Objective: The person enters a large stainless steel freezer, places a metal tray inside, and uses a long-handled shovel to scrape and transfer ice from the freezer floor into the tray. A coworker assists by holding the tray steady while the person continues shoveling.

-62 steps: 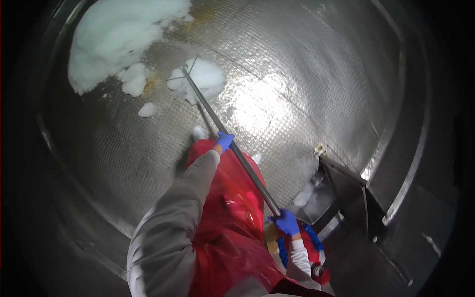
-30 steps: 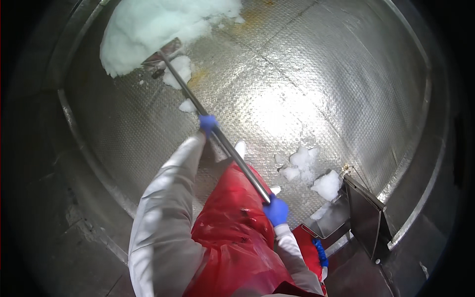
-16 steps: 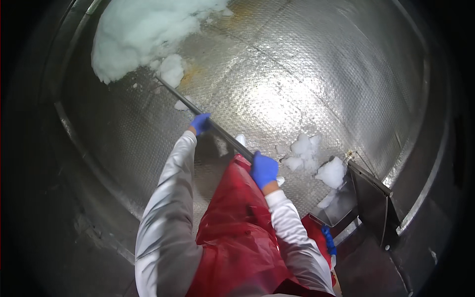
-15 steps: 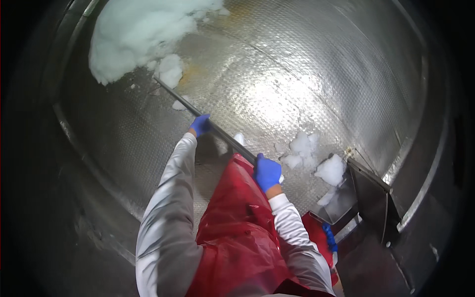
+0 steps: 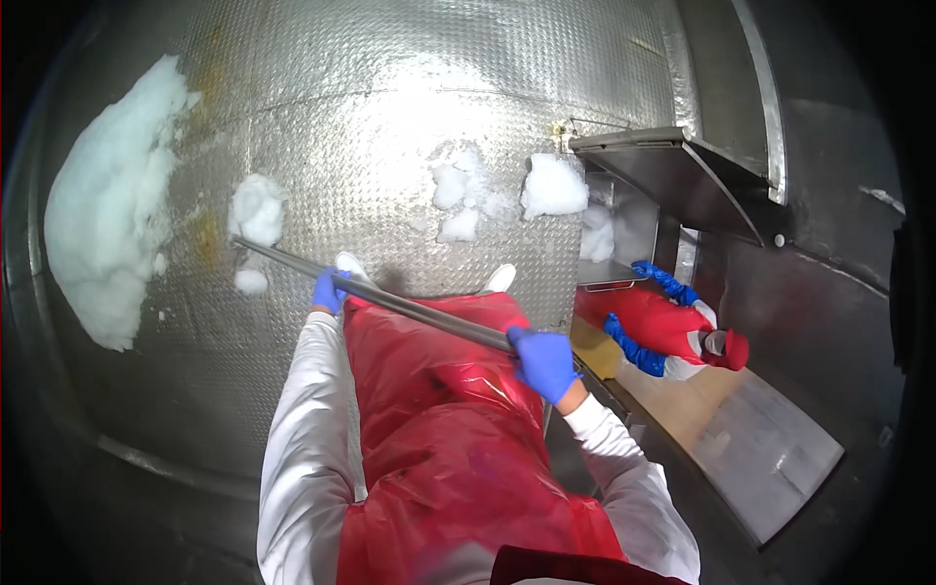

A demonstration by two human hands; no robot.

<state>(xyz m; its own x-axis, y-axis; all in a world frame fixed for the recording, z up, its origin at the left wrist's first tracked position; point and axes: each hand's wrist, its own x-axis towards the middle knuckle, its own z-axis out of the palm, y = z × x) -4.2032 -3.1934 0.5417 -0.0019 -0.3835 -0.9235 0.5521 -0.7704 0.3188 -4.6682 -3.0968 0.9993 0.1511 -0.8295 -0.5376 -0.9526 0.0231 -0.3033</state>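
Both my hands, in blue gloves, are closed around a long grey pole (image 5: 429,314) that slants across the front of my red apron. My left hand (image 5: 331,291) grips it farther out, and my right hand (image 5: 545,364) holds it near its close end. At the far left the pole's tip meets the lower edge of a white clump of snow or crushed ice (image 5: 258,207). Whatever head the tip carries is too faint to make out. A smaller white lump (image 5: 251,282) lies just below the tip. Farther left is a large white heap (image 5: 107,210).
Textured metal floor (image 5: 341,146) lies underfoot. Loose white pieces (image 5: 458,190) and a blockier chunk (image 5: 554,185) rest before an opening under a raised metal flap (image 5: 673,166). Beyond it stands a co-worker (image 5: 663,322) in a red apron and blue gloves, beside a long tabletop (image 5: 760,439).
My view has turned right, so the heap and clumps sit farther left. The co-worker and tabletop show more fully. The pole lies flatter across the view, still in both hands.
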